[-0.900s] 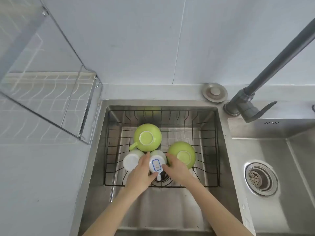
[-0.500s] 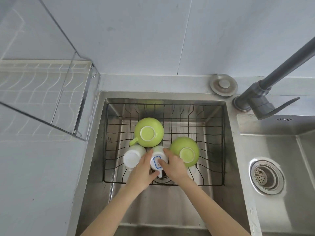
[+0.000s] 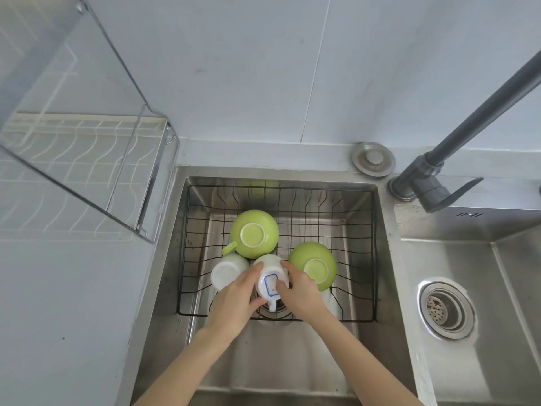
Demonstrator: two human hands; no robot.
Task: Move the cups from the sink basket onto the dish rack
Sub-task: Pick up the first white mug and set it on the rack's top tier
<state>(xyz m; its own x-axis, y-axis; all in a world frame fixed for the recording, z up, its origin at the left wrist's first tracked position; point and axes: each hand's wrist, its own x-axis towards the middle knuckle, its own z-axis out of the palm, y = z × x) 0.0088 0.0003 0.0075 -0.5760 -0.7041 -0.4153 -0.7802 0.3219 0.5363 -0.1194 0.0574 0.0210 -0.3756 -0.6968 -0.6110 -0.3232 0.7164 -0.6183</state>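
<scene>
Hands [image 3: 234,300] [image 3: 301,294] clasp white cup [image 3: 270,281], base up.

2 bare forearms enter from the bottom edge, with no sleeves, watch or bracelet on them. The left hand [image 3: 234,300] and right hand [image 3: 301,294] wear no gloves or rings; nails are short and unpainted.

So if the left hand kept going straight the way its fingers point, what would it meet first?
Probably the green cup just beyond the white cup that the left hand grips; depth is unclear.
</scene>
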